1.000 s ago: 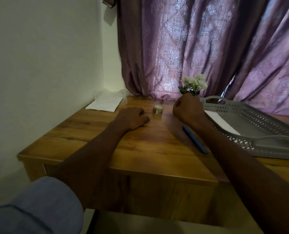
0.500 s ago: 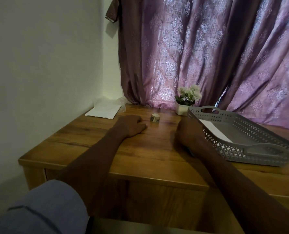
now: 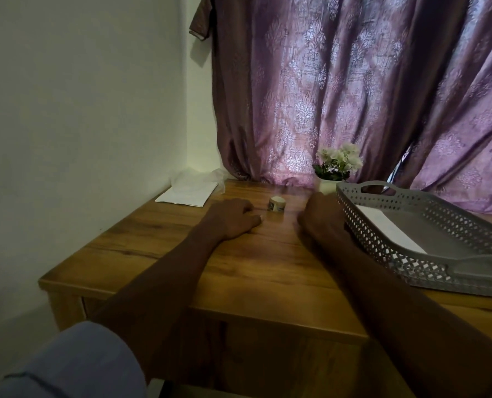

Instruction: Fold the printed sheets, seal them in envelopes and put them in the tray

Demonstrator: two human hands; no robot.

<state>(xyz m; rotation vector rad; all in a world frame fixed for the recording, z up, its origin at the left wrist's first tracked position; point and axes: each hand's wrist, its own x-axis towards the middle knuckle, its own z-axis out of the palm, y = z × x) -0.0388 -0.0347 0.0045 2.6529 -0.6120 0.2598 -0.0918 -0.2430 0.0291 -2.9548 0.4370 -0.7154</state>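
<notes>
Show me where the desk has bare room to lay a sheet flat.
Bare wood runs along the wooden desk's near edge, and on its left between the white paper stack and the left hand. Crowded: the far right, with the grey perforated tray and small tape roll.

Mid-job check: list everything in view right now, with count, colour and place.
Perforated plastic tray: one, grey, right side of table.
White envelope: one, lying in the tray.
White paper stack: one, far-left corner, crumpled clear plastic behind.
Small tape roll: one, pale, between the hands.
Potted flowers: one, white, by the curtain.
Patterned curtain: purple, behind.
Wooden table: one, brown.
Left hand: resting on table, fingers curled.
Right hand: blurred, beside tray.
</notes>
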